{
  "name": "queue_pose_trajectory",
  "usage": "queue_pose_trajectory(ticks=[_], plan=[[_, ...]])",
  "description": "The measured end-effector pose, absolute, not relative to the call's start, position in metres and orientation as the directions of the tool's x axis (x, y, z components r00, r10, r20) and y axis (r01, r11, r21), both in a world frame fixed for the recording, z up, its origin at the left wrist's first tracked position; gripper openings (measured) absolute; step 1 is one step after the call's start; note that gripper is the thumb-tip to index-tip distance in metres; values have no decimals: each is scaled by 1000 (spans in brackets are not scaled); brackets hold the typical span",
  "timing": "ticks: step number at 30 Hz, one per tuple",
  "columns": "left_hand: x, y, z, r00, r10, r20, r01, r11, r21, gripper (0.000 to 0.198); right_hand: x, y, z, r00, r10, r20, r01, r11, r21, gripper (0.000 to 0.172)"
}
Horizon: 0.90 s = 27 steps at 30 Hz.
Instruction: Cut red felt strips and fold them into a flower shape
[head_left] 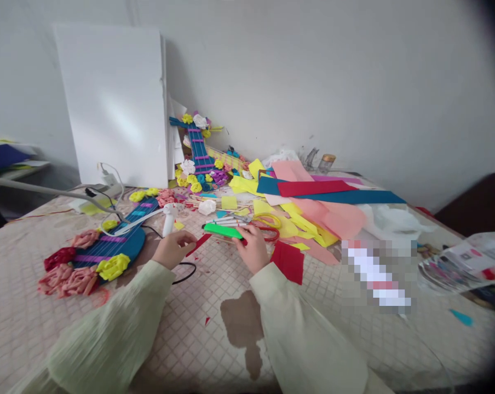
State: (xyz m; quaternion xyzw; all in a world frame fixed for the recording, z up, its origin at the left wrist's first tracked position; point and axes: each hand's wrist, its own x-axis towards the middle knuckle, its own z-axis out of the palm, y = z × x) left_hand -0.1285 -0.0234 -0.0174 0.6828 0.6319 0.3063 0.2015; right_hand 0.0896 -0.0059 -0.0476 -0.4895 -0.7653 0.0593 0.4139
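Observation:
My left hand (174,249) pinches a narrow red paper strip (198,244) that slants up to the right. My right hand (252,249) has its fingers closed on the right end of a bright green, long flat object (223,230) whose kind I cannot make out. Just behind the green object lie white pens (231,221) and scissors with yellow handles (268,220). A white glue gun (169,219) stands beyond my left hand. Close to my right wrist is a piece of dark red crepe paper (287,261).
A blue paper guitar (120,241) with paper flowers lies at left; another guitar (200,148) leans at the back. Coloured crepe paper (329,210) is piled at right. A white board (114,109) stands against the wall. Black cable (188,265) loops near my left hand.

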Motion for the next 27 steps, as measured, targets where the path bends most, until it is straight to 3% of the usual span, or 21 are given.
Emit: queue_pose_trajectory(ticks=[3, 8, 18, 27], plan=[[-130, -15, -26, 24, 990, 140, 751, -110, 651, 12, 89, -10, -44, -92, 763, 640, 675, 520, -523, 30], [-127, -7, -38, 13, 995, 103, 757, -78, 648, 12, 77, -18, -51, -139, 736, 663, 635, 580, -510, 27], [-129, -8, -41, -21, 999, 25, 761, 0, 649, 15, 61, -26, -65, -252, 803, 540, 658, 551, -513, 27], [-129, -10, -37, -5, 999, 48, 811, -24, 585, 16, 63, -25, -72, -273, 847, 456, 691, 502, -521, 26]])
